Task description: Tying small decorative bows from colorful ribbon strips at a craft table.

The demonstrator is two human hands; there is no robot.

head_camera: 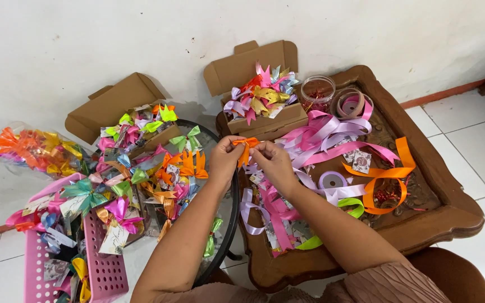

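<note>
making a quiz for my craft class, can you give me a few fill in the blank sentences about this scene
1. Both hands, left hand and right hand, pinch a small bow coloured ____.
2. The loose ribbons lie on a carved ____ table.
3. The basket at lower left is ____.
4. The open box behind the hands is made of ____.

Missing words: orange; wooden; pink; cardboard

Home: tiled floor point(467, 140), carved wooden table point(444, 207), plastered wall point(141, 33).
</note>
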